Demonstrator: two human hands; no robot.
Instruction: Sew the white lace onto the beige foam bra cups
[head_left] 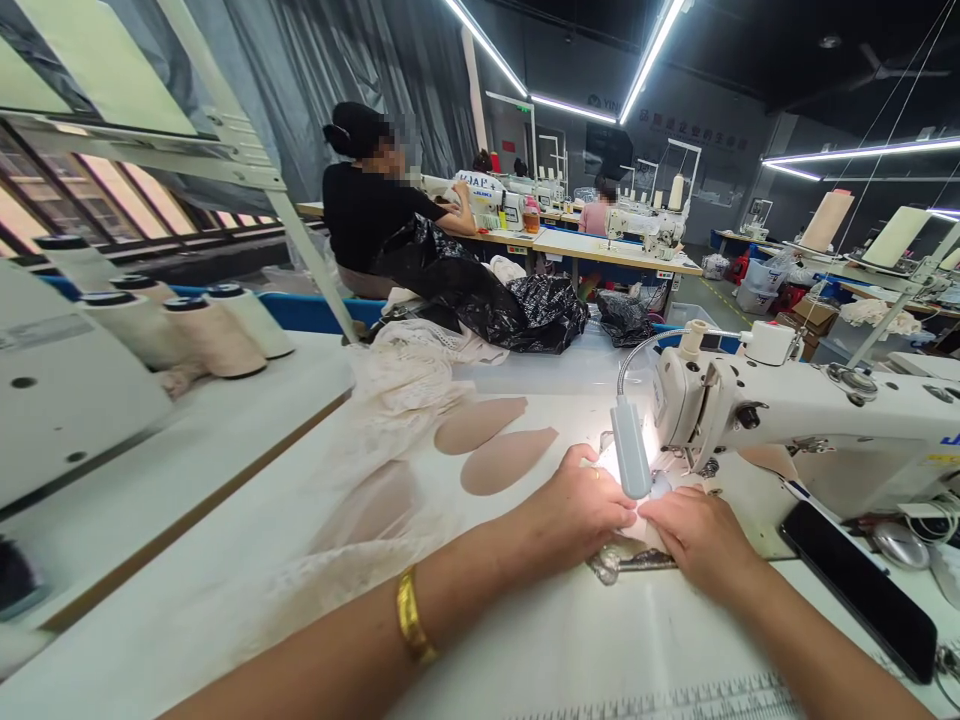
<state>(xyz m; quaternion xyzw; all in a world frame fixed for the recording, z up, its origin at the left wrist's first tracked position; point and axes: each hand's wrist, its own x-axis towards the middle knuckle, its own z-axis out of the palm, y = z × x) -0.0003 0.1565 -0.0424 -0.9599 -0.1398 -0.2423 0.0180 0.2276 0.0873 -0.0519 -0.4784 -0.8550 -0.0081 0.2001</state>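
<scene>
At the needle end of a white sewing machine (780,400), both hands are close together over its bed. My left hand (589,500) has its fingers closed on a pale fabric piece (639,532). From the other side, the thumb and fingers of my right hand (701,530) pinch the same fabric. A grey lamp (631,450) on a bendy neck lights the spot and partly hides the fabric and the needle. Left of my hands lie two beige teardrop-shaped cut pieces (506,461), beside sheer cream lace fabric (409,375).
A black phone (859,590) lies right of my right forearm. A clear ruler (675,700) runs along the front edge. Thread cones (217,335) stand at the left. Beyond the table, a person in black (367,210) sits by black plastic bags (540,310).
</scene>
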